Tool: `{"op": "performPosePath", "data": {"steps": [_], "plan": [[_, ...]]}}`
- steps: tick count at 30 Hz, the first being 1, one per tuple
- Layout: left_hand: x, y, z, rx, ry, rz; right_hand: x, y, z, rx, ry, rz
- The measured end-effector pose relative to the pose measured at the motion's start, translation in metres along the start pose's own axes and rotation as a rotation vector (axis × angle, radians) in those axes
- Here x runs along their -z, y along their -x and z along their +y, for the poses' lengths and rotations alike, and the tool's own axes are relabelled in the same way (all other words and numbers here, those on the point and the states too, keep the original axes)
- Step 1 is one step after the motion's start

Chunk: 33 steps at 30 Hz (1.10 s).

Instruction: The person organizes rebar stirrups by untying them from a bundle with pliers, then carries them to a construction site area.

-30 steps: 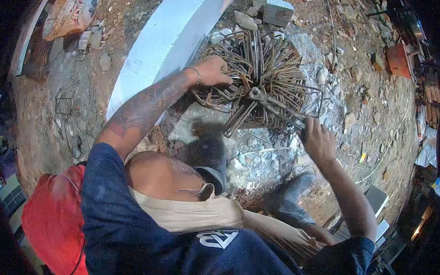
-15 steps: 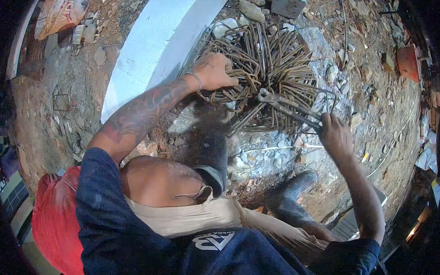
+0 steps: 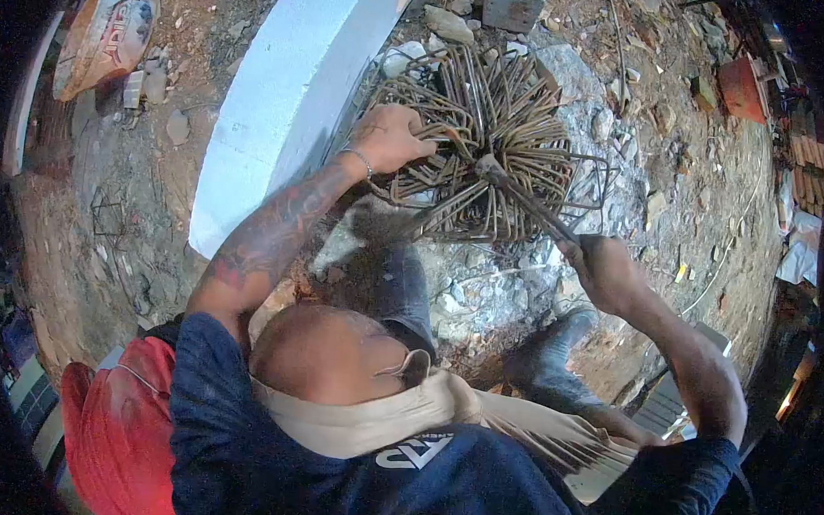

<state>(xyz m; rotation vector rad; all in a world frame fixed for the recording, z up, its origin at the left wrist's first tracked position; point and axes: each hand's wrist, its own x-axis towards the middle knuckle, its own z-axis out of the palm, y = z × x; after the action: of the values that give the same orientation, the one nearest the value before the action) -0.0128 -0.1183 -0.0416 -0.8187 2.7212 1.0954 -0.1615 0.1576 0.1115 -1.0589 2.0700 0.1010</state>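
A large bundle of bent steel rebar stirrups [image 3: 530, 125] fans out on the rubble ground in front of me. My left hand [image 3: 395, 137] is closed around bars at the bundle's left side. In my right hand [image 3: 611, 274] are the handles of long-handled pincers [image 3: 530, 203], held closed together. Their jaws lie at the middle of the bundle, where the bars meet; what they grip there is too small to make out. One squared stirrup end sticks out on the right, above the pincers.
A long white block [image 3: 272, 98] runs along the bundle's left. A grey concrete block [image 3: 513, 9] sits behind it. A printed sack [image 3: 111, 43] lies far left, a reddish container [image 3: 743, 89] far right. My boots [image 3: 554, 349] stand on broken stones close by.
The pincers' handles have come together from slightly apart, and my right hand has moved lower. My left hand stays on the bars. The whole view has shifted slightly.
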Motion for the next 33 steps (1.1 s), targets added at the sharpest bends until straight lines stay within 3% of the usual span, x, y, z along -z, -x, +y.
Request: {"op": "performPosePath", "data": {"steps": [1, 2, 3, 7, 10, 12, 17, 19, 22, 29, 33], "plan": [[0.0, 0.003, 0.001, 0.032, 0.047, -0.029, -0.006, -0.001, 0.003, -0.006, 0.002, -0.014], [-0.006, 0.001, -0.007, -0.095, 0.037, 0.068, -0.016, -0.003, 0.012, -0.046, -0.1, 0.0], [-0.007, -0.003, -0.01, -0.09, 0.047, 0.067, -0.024, -0.007, 0.023, -0.081, -0.196, 0.021], [0.003, -0.015, -0.013, -0.089, 0.039, -0.061, -0.043, -0.02, 0.046, -0.012, -0.359, 0.004], [0.004, -0.017, -0.017, -0.113, 0.041, -0.171, -0.052, -0.018, 0.044, -0.054, -0.267, 0.077], [0.003, -0.014, -0.014, -0.253, 0.02, -0.037, -0.058, -0.016, 0.043, -0.036, -0.227, 0.137], [0.002, -0.004, -0.005, -0.158, -0.027, 0.001, -0.063, -0.018, 0.043, -0.019, -0.258, 0.185], [-0.003, -0.006, -0.003, -0.287, -0.175, 0.145, -0.068, -0.022, 0.053, -0.025, -0.221, 0.169], [-0.006, -0.004, -0.006, -0.293, -0.236, 0.12, -0.088, -0.034, 0.072, 0.107, -0.175, 0.263], [-0.008, 0.0, 0.0, -0.472, -0.184, 0.285, -0.108, -0.044, 0.094, 0.113, -0.241, 0.273], [-0.01, -0.005, -0.002, -0.429, -0.246, 0.26, -0.112, -0.044, 0.097, 0.163, -0.158, 0.341]]}}
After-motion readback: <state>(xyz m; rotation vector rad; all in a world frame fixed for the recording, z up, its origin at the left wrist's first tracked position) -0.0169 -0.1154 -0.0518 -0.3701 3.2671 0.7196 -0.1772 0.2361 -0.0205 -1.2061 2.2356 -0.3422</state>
